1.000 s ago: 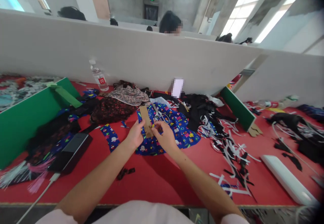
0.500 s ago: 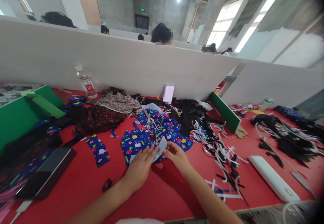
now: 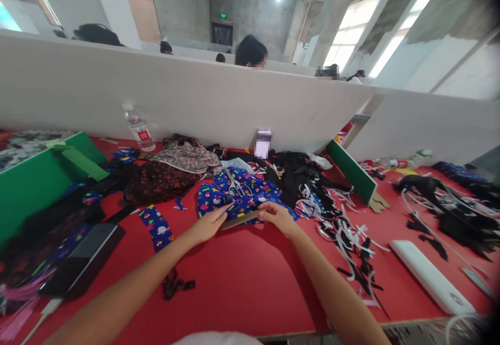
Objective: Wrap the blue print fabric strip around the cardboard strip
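At the near edge, the red surface [image 3: 250,282] is left bare between the forearms, apparently to give working room. Dark scraps [image 3: 175,284] are placed left of centre. A black phone [image 3: 84,259] is set to the left and a white case [image 3: 432,277] to the right, probably so that both are kept out of the work.

The brown strip [image 3: 239,220] is located between the 2 hands, at the near edge of the blue printed fabric [image 3: 209,194]. Its right end is gripped by the curled fingers of the right hand [image 3: 278,218]. The fingers of the left hand [image 3: 211,224] are extended at its left end, against the fabric; whether the strip is grasped there cannot be told. By judgement, the strip is held at both ends so that it is kept level along the fabric edge.

Scissors [image 3: 235,188] are laid on the fabric, presumably for ready reach. Black cloth [image 3: 291,173] is heaped beyond to the right, and floral cloth [image 3: 187,156] to the left.

A capped, transparent bottle [image 3: 139,130] is stood upright near the partition [image 3: 195,95]; its fill level cannot be read. Pale scraps [image 3: 33,147] are contained behind the left green panel [image 3: 23,183].
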A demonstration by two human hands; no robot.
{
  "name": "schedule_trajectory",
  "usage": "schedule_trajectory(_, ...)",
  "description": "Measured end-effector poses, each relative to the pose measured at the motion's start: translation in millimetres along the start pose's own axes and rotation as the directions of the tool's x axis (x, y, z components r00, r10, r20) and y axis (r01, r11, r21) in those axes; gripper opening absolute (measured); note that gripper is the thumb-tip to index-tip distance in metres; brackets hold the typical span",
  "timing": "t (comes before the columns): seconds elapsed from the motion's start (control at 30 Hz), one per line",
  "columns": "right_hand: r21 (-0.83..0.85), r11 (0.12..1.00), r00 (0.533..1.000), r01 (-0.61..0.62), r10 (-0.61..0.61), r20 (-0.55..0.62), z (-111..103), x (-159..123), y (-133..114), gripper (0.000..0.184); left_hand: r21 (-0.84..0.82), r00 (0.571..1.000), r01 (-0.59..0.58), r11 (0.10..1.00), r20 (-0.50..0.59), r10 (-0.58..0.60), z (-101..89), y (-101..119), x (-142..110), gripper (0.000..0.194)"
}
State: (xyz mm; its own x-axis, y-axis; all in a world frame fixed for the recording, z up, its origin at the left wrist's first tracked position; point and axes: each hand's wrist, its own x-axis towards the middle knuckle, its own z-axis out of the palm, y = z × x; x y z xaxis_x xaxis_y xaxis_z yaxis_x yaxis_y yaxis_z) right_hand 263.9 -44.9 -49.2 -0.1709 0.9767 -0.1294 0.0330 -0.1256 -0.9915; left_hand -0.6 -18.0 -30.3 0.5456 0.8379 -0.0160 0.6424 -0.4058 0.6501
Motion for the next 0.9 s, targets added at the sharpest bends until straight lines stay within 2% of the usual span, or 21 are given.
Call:
schedule_trajectory(0.07,-0.034,0.999,1.0,-0.006,0.007,0.03,-10.2,-15.0,-7.7,0.036,0.016,0.999,0.023,1.0,-0.044,-0.023,-2.2,3.1,-5.8,0.052)
schedule_trajectory(0.17,-0.084,0.995,0.988,-0.048,0.059,0.141,-34.4,-44.5,-25.2,0.035,0.055,0.997,-0.004,0.998,-0.082,0.009,10.5,14.2,-27.9,0.049)
schedule_trajectory(0.2,-0.098,0.993,0.98,-0.063,0.08,0.182,-43.0,-53.9,-31.8,0.036,0.08,0.996,-0.067,0.995,-0.053,0.071,18.0,18.3,-36.7,0.045)
schedule_trajectory(0.27,-0.125,0.988,0.961,-0.091,0.12,0.25,-57.1,-69.3,-44.2,0.038,0.26,0.955,-0.296,0.919,0.079,0.285,33.5,25.4,-53.0,0.049)
schedule_trajectory(0.33,-0.143,0.985,0.947,-0.096,0.134,0.291,-62.3,-78.7,-52.6,0.04,0.348,0.914,-0.401,0.847,0.208,0.348,45.0,29.9,-64.6,0.054)
schedule_trajectory(0.43,-0.05,0.998,0.968,-0.028,0.04,0.248,-45.2,-82.2,-52.6,0.045,0.379,0.893,-0.448,0.81,0.235,0.385,49.6,30.8,-71.7,0.068)
schedule_trajectory(0.5,0.093,0.995,0.989,0.047,-0.06,0.136,-19.3,-79.5,-44.0,0.046,0.401,0.9,-0.436,0.806,0.184,0.395,47.5,27.4,-73.0,0.066)
schedule_trajectory(0.6,0.261,0.962,0.995,0.086,-0.098,0.035,23.1,-73.4,-23.4,0.045,0.464,0.928,-0.354,0.812,0.066,0.366,46.3,15.9,-77.5,0.06)
schedule_trajectory(0.67,0.231,0.972,0.995,0.047,-0.067,0.076,42.1,-71.1,-9.0,0.042,0.5,0.936,-0.296,0.814,-0.018,0.352,47.6,5.2,-84.0,0.06)
schedule_trajectory(0.73,0.13,0.991,0.993,0.016,-0.031,0.115,49.5,-70.9,3.2,0.04,0.528,0.936,-0.267,0.806,-0.058,0.348,48.3,-5.2,-92.4,0.062)
schedule_trajectory(0.9,-0.15,0.989,0.99,0.019,0.003,0.144,38.6,-74.0,17.4,0.036,0.601,0.949,-0.265,0.754,0.024,0.314,39.7,-17.7,-109.1,0.071)
